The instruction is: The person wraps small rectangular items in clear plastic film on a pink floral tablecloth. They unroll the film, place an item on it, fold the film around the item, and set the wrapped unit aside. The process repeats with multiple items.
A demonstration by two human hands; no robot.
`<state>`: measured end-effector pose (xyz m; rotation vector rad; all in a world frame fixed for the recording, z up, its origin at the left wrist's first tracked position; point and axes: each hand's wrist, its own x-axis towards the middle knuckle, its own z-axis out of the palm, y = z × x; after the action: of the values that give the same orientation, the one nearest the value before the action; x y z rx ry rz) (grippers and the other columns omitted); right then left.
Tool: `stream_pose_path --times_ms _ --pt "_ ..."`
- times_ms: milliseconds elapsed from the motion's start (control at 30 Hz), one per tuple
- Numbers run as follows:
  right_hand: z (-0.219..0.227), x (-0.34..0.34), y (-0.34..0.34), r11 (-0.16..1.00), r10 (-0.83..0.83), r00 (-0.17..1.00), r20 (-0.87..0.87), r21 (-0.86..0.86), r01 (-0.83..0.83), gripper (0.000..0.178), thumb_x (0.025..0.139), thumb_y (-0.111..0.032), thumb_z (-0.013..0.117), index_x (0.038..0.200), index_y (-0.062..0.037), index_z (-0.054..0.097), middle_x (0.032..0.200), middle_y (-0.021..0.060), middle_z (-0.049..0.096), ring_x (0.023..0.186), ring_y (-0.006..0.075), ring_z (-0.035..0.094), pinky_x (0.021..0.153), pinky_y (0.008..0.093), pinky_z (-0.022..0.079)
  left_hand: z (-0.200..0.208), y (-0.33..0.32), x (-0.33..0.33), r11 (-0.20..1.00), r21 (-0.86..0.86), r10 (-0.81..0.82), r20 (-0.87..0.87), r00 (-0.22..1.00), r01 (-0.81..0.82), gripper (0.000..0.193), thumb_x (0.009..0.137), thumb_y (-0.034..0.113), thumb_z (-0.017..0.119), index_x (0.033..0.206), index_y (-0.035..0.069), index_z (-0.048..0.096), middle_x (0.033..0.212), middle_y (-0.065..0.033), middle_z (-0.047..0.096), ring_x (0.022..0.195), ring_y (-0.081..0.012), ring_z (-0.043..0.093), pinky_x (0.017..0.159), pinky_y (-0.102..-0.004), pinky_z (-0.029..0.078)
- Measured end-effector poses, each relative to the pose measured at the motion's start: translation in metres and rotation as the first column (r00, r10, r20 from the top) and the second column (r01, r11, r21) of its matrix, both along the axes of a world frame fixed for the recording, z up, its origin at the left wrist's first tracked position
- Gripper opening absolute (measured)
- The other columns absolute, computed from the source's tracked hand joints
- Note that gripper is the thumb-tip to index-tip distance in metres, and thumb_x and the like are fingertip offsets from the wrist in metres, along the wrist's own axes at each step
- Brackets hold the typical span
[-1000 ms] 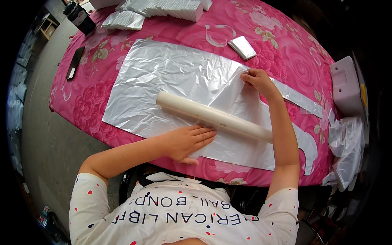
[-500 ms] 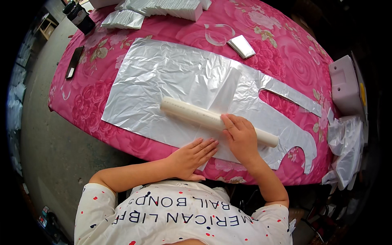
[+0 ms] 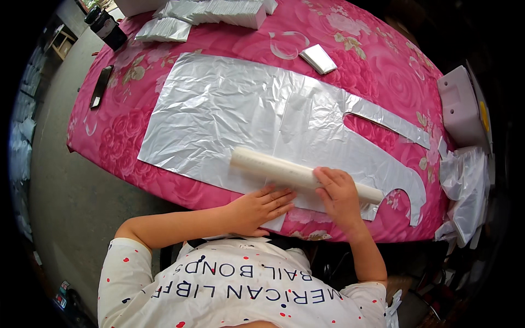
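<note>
A thin, whitish plastic sheet [image 3: 213, 109], cut like a disposable apron with curved openings at its right end, lies crinkled over the table. Slanting across its near side is a long white plastic pipe [image 3: 268, 167], slightly blurred at its left end. My right hand [image 3: 339, 199] grips this pipe right of its middle, with fingers curled over it. Close to the sheet's near edge, my left hand [image 3: 262, 208] rests flat with fingers stretched out, its fingertips near the pipe's near side. A smaller rectangular layer of film [image 3: 295, 115] shows on the sheet beyond the pipe.
A pink flowered cloth [image 3: 126, 131] covers the table. Folded film packets [image 3: 213, 12] stand in rows at the back, with one packet [image 3: 318, 59] apart. A phone [image 3: 101, 86] and dark jar [image 3: 105, 28] are at left. A white box [image 3: 465, 106] and plastic bags [image 3: 465, 186] flank the right edge.
The pipe, held by my right hand, has moved toward me and a little to the right. My left hand stays flat in nearly the same place.
</note>
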<state>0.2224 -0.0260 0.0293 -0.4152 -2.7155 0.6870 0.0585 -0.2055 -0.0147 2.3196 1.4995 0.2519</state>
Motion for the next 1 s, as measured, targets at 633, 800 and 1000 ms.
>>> stream_pose_path --times_ms 633,800,1000 --pt "-0.013 -0.075 0.040 0.967 0.224 0.964 -0.142 -0.091 -0.238 0.041 0.068 0.009 0.055 0.107 -0.0025 0.059 0.110 0.0132 0.057 0.104 0.0313 0.052 0.088 0.0380 0.044 -0.009 -0.012 -0.025 0.961 0.180 -0.236 0.130 0.963 0.211 0.054 0.083 0.025 0.055 0.128 -0.001 0.042 0.134 -0.0164 0.042 0.125 -0.0273 0.041 0.105 -0.0389 0.033" --pt "-0.017 -0.038 -0.011 0.898 0.424 0.905 0.007 -0.133 -0.420 0.048 0.064 0.006 0.054 0.111 -0.0026 0.056 0.116 0.0127 0.054 0.110 0.0312 0.050 0.093 0.0387 0.042 -0.012 -0.013 -0.028 0.935 0.306 -0.253 0.224 0.941 0.179 0.050 0.083 0.021 0.055 0.126 -0.002 0.044 0.131 -0.0166 0.045 0.120 -0.0284 0.046 0.103 -0.0395 0.036" --pt "-0.034 -0.031 -0.021 0.962 0.270 0.962 -0.050 -0.016 -0.271 0.044 0.065 0.000 0.060 0.108 -0.0041 0.058 0.113 0.0113 0.055 0.106 0.0289 0.052 0.088 0.0370 0.045 0.008 0.001 -0.031 0.953 0.271 0.042 0.327 0.944 -0.136 0.061 0.077 0.027 0.059 0.128 -0.002 0.042 0.133 -0.0183 0.042 0.122 -0.0301 0.043 0.104 -0.0406 0.033"
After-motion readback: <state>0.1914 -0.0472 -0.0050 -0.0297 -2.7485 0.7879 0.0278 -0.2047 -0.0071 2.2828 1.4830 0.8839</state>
